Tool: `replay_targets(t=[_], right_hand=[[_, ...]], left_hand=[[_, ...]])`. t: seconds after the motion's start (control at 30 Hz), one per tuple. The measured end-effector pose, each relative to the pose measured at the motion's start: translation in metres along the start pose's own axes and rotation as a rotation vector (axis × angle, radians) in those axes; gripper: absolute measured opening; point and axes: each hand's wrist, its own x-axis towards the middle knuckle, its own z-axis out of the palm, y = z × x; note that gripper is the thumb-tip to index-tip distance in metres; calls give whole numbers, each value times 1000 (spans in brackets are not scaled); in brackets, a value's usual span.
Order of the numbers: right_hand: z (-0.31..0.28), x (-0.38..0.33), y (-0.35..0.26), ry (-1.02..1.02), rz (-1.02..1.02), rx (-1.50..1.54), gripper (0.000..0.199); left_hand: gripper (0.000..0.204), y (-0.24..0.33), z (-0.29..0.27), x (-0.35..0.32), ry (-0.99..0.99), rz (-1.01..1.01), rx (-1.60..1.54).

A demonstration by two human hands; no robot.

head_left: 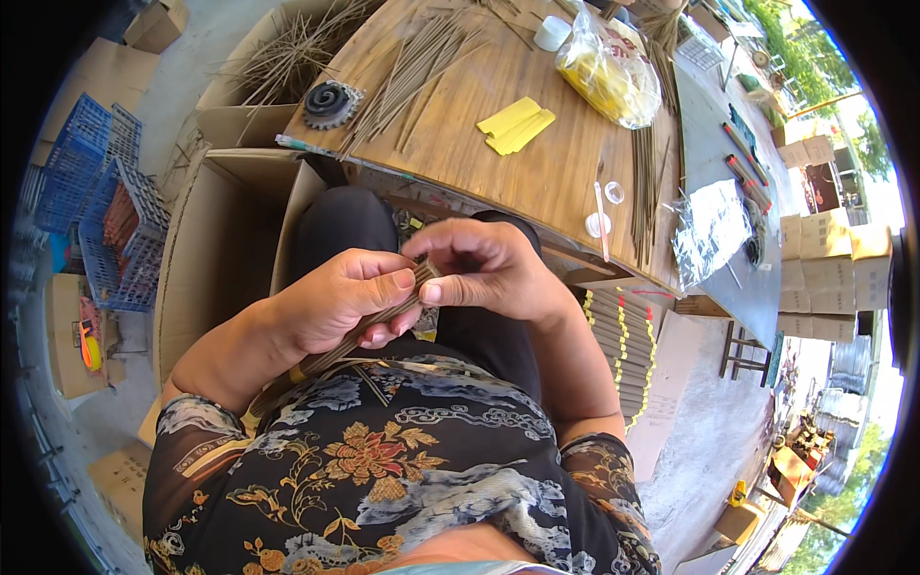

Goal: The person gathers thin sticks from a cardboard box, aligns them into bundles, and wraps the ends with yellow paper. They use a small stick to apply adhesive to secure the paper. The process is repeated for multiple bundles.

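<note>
Stick bundle [369, 331]: over the lap, clamped in the left hand [335, 307]; long axis runs from lower left up to the right hand [489, 268], which pinches its upper end. Loose sticks [412, 72] lie well beyond, on the table [537, 172].

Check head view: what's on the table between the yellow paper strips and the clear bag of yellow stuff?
Nothing: in the head view, bare wooden table separates the yellow strips from the clear bag.
</note>
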Motion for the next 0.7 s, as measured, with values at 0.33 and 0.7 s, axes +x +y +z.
replay_targets(t=[0.33, 0.7], right_hand=[[-117, 70, 116, 707, 296, -1361, 59], [-55, 42, 120, 486, -15, -1404, 28]], left_hand=[[27, 19, -35, 8, 176, 91, 68], [25, 21, -48, 8, 159, 97, 42]])
